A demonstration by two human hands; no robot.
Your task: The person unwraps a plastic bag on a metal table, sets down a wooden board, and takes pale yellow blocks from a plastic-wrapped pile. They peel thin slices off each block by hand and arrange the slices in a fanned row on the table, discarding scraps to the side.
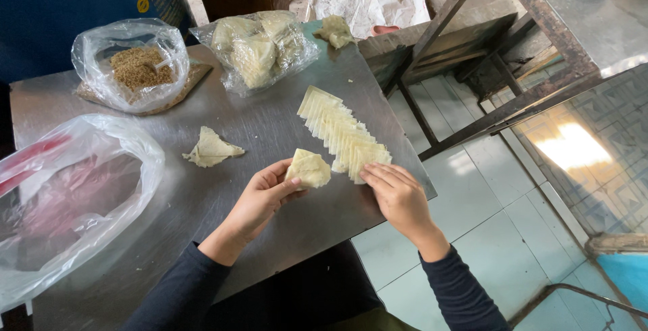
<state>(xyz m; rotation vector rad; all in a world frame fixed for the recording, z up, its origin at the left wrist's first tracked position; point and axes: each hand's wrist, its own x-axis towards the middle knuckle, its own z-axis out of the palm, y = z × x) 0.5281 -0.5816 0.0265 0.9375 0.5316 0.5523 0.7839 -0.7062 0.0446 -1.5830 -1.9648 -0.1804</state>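
Both arms came in from the bottom of the view in dark long sleeves, wrists bare. The left hand (260, 196) was cupped palm up, fingers curled and thumb pinched in toward them, closed around what it held. The right hand (398, 196) lay palm down, fingers straight and together, pointing up-left, flat and relaxed, gripping nothing. The hands sat near each other, not touching.

A steel surface (202, 189) fills the left; pale floor tiles (486, 202) lie right, under a rusty metal frame (533, 94), sunlit.
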